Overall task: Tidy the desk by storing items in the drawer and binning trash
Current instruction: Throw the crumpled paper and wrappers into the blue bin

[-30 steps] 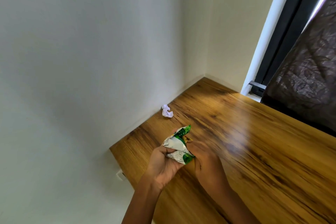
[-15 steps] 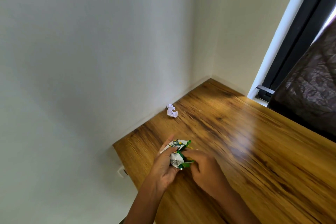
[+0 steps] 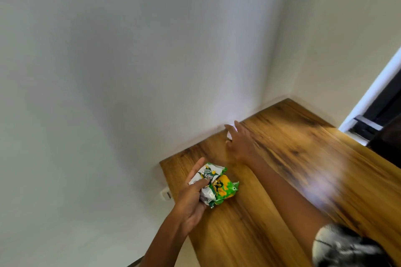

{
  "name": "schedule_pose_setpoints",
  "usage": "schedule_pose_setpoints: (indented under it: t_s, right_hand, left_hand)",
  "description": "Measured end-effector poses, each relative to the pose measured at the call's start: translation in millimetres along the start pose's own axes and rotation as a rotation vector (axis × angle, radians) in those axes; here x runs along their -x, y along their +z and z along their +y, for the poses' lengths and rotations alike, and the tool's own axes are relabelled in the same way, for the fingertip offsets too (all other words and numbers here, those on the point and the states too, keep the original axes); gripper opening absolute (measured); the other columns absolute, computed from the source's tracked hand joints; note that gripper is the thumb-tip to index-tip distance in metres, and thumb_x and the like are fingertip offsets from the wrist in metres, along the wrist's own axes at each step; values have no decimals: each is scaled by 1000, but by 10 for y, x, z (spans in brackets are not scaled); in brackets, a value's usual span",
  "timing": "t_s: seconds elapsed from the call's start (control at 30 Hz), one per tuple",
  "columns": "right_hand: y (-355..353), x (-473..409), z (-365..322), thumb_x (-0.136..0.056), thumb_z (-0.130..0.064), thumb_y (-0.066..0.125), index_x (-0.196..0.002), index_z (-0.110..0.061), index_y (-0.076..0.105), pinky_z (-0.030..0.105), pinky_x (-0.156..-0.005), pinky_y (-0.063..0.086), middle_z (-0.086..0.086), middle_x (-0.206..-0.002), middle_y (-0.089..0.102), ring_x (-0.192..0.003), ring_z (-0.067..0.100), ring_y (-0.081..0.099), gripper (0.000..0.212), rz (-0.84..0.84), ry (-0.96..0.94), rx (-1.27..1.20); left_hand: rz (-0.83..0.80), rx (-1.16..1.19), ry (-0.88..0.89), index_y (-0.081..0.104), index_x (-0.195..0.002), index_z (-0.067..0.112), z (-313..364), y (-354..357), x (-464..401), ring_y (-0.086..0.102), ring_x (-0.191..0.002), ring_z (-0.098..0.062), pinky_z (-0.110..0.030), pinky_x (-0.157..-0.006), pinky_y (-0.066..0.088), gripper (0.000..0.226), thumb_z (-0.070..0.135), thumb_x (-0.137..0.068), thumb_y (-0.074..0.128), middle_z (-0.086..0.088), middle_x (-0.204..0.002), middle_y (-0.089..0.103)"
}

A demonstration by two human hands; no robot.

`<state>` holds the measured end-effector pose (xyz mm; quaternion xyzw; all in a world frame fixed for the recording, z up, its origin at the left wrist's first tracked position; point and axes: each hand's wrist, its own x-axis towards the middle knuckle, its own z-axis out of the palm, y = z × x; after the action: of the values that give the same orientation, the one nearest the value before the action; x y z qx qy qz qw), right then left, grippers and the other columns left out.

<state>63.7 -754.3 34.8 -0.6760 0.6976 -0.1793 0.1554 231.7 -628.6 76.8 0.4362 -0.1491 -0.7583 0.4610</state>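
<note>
My left hand (image 3: 193, 196) grips a crumpled green, white and yellow snack wrapper (image 3: 217, 186) just above the near left corner of the wooden desk (image 3: 303, 180). My right hand (image 3: 239, 141) is stretched out over the desk toward the wall, fingers spread and blurred by motion. A sliver of the crumpled white paper (image 3: 228, 135) shows between its fingers, against the wall; the hand covers most of it. No drawer or bin is in view.
White walls close off the desk on the left and at the back. A dark window frame (image 3: 377, 115) stands at the far right. A white wall socket (image 3: 166, 194) sits below the desk's left edge.
My right hand has let go of the wrapper and reached forward to the white paper by the wall. The left hand now holds the wrapper alone. The view has swung left.
</note>
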Motion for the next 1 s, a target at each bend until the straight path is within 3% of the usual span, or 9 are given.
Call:
schedule_pose_setpoints:
  t_s: [0.1, 0.2, 0.4, 0.5, 0.57, 0.63, 0.7, 0.8, 1.0]
  right_hand:
    - [191, -70, -10, -94, -14, 45, -139, -10, 39, 42, -112, 23, 16, -151, 28, -138, 33, 27, 46, 81, -10, 80]
    - [297, 54, -50, -90, -6, 49, -124, -4, 55, 39, -90, 44, 18, -131, 51, -115, 36, 51, 34, 214, -36, -77]
    - [-67, 663, -344, -91, -12, 54, -124, -14, 54, 20, -76, 44, 0, -112, 58, -105, 18, 56, 33, 211, 191, -801]
    - [-242, 1106, -517, -92, -16, 55, -134, -20, 43, 21, -80, 49, -4, -119, 54, -104, 8, 57, 44, 105, 205, -1044]
    - [-264, 1381, -606, -93, -17, 55, -137, -23, 38, 16, -74, 52, -3, -124, 53, -101, 2, 57, 47, 36, 196, -1120]
    - [-244, 1596, -688, -95, -16, 51, -137, -25, 38, 16, -74, 54, -2, -128, 53, -105, 5, 58, 45, 3, 190, -1148]
    - [-250, 1781, -768, -96, -15, 48, -137, -26, 38, 19, -77, 55, 1, -130, 53, -110, 10, 58, 43, 30, 180, -1192]
    - [-317, 2024, -848, -98, -19, 45, -137, -25, 37, 17, -72, 54, 3, -130, 52, -109, 11, 58, 41, 64, 183, -1281]
    - [-345, 2735, -1004, -95, -36, 45, -139, -34, 32, 17, -78, 53, 0, -141, 36, -123, 14, 48, 46, 135, 172, -1237]
  left_hand:
    - [8, -10, 13, 61, -122, 22, 32, -35, 32, 65, -102, -33, -44, -74, 58, 48, -10, -93, 41, -14, -113, 68]
    - [26, -22, 25, 59, -126, 22, 27, -74, 47, 64, -104, -33, -45, -76, 58, 49, -10, -92, 42, -14, -118, 65]
    - [64, -38, 65, 55, -130, 21, -16, -34, 81, 65, -100, -31, -40, -68, 60, 52, -12, -92, 42, -13, -116, 64]
    - [110, -83, 153, 54, -130, 26, -58, 40, 135, 67, -97, -27, -40, -73, 59, 52, -8, -92, 46, -11, -118, 64]
    - [125, -139, 217, 56, -128, 32, -90, 99, 213, 65, -102, -27, -43, -81, 57, 52, -5, -91, 50, -9, -123, 62]
    - [107, -222, 274, 57, -126, 35, -124, 156, 326, 66, -103, -25, -40, -79, 57, 49, 0, -91, 53, -5, -122, 62]
    - [61, -245, 292, 59, -125, 33, -163, 202, 474, 67, -101, -22, -34, -75, 58, 42, 7, -92, 54, -3, -119, 64]
    - [-32, -189, 259, 59, -125, 29, -215, 265, 745, 65, -105, -22, -34, -84, 53, 34, 30, -92, 53, -4, -117, 67]
    - [-125, -227, 231, 65, -114, 28, -394, 287, 1507, 66, -105, -21, -34, -88, 50, 59, 59, -65, 53, -3, -108, 72]
